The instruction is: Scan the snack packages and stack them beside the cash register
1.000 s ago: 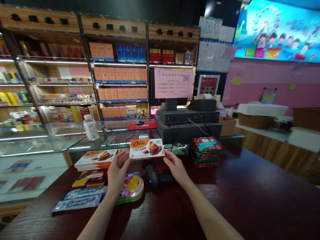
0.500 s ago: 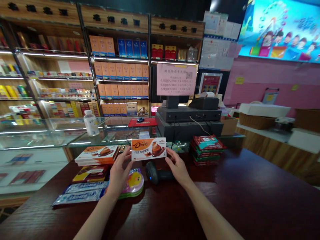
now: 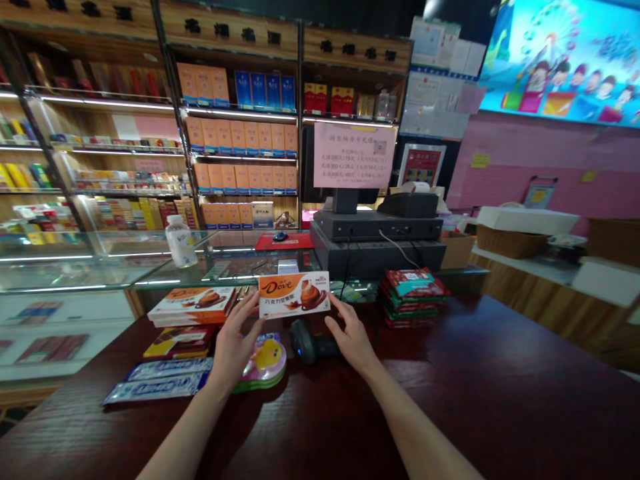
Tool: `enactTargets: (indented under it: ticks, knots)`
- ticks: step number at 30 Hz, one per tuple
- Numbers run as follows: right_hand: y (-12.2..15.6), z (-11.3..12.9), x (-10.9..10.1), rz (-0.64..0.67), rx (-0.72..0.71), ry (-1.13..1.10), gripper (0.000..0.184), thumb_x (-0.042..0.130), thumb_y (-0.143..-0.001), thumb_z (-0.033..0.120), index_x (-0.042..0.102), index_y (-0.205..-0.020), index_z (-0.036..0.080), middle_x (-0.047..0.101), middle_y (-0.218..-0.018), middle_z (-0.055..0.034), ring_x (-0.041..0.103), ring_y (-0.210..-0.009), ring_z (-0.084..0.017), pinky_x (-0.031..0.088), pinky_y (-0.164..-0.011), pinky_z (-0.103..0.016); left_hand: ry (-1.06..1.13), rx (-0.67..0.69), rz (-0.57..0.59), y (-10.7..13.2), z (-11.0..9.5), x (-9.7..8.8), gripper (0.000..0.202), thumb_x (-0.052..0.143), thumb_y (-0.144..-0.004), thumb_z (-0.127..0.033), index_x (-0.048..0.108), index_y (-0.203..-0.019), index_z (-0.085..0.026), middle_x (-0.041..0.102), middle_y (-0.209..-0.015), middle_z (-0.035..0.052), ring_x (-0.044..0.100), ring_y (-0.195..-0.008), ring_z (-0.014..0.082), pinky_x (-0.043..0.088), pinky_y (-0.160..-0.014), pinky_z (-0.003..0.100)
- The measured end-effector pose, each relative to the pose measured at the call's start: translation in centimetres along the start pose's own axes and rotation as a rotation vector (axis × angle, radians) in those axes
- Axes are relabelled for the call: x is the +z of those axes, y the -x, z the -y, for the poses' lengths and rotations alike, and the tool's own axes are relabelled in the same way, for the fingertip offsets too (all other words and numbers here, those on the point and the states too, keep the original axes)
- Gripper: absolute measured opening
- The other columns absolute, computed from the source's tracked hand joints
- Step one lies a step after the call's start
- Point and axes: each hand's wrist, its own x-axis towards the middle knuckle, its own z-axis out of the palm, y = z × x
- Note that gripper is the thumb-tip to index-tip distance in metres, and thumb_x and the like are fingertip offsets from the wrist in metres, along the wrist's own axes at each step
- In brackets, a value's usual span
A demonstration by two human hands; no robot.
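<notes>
An orange and white Dove chocolate box [image 3: 294, 294] is held up above the dark wooden counter [image 3: 475, 393], its printed face toward me. My left hand [image 3: 235, 343] grips its left end and my right hand [image 3: 350, 333] grips its right end. Just below the box a black barcode scanner [image 3: 310, 343] lies on the counter. More Dove boxes [image 3: 193, 307] are stacked to the left of my left hand.
A round pink and yellow pack [image 3: 265, 360], blue candy strips [image 3: 155, 380] and a dark flat box [image 3: 180, 341] lie at left. A stack of red packets [image 3: 413, 297] sits at right. Behind stand a cash register [image 3: 375, 240], a glass counter [image 3: 100, 267] with a bottle [image 3: 180, 240], and shelves.
The box has stayed between both hands and risen slightly above the scanner. The view has dipped a little; nothing else on the counter moved.
</notes>
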Motion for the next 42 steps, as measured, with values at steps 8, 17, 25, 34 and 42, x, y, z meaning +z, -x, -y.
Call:
enactTargets:
  ticks: [8, 17, 25, 34, 42]
  knots:
    - [0.0, -0.7, 0.3, -0.002, 0.075, -0.052, 0.054, 0.056, -0.091, 0.037, 0.050, -0.144, 0.025, 0.055, -0.145, -0.0102, 0.051, -0.134, -0.026, 0.042, -0.111, -0.048, 0.178, -0.106, 0.052, 0.3, -1.5, 0.4, 0.056, 0.062, -0.084, -0.044, 0.058, -0.137, -0.027, 0.069, -0.130, 0.0024, 0.065, -0.120, 0.0220, 0.050, -0.107, 0.037]
    - [-0.3, 0.2, 0.4, -0.009, 0.143, -0.241, 0.049, 0.059, -0.087, 0.036, 0.048, -0.133, 0.022, 0.062, -0.139, -0.0140, 0.058, -0.130, -0.026, 0.039, -0.114, -0.049, 0.280, -0.095, -0.040, 0.6, -2.1, 1.0, 0.060, 0.067, -0.082, -0.041, 0.045, -0.133, -0.022, 0.073, -0.119, 0.0108, 0.070, -0.109, 0.0232, 0.053, -0.100, 0.044]
    - [-0.1, 0.1, 0.7, 0.082, 0.177, -0.190, 0.052, 0.060, -0.087, 0.039, 0.048, -0.136, 0.025, 0.061, -0.141, -0.0127, 0.054, -0.135, -0.025, 0.034, -0.117, -0.049, 0.129, -0.047, -0.144, 0.2, -2.3, 0.0, 0.049, 0.066, -0.082, -0.035, 0.045, -0.125, -0.024, 0.074, -0.112, 0.0080, 0.069, -0.111, 0.0221, 0.051, -0.100, 0.042]
    - [0.1, 0.2, 0.6, 0.117, 0.137, -0.126, 0.053, 0.058, -0.089, 0.036, 0.046, -0.139, 0.025, 0.059, -0.144, -0.0123, 0.053, -0.136, -0.024, 0.035, -0.117, -0.048, -0.336, 0.315, -0.144, 0.0, -1.1, -1.0, 0.034, 0.057, -0.088, -0.024, 0.059, -0.122, -0.026, 0.071, -0.112, 0.0053, 0.065, -0.106, 0.0226, 0.049, -0.094, 0.039]
    - [0.2, 1.1, 0.1, 0.231, 0.118, 0.037, 0.054, 0.057, -0.090, 0.035, 0.046, -0.142, 0.026, 0.059, -0.143, -0.0108, 0.050, -0.137, -0.024, 0.032, -0.117, -0.049, -0.569, 0.489, 0.011, 0.1, -0.5, -1.1, 0.046, 0.052, -0.094, -0.016, 0.051, -0.139, -0.027, 0.068, -0.099, 0.0046, 0.062, -0.095, 0.0189, 0.045, -0.087, 0.034]
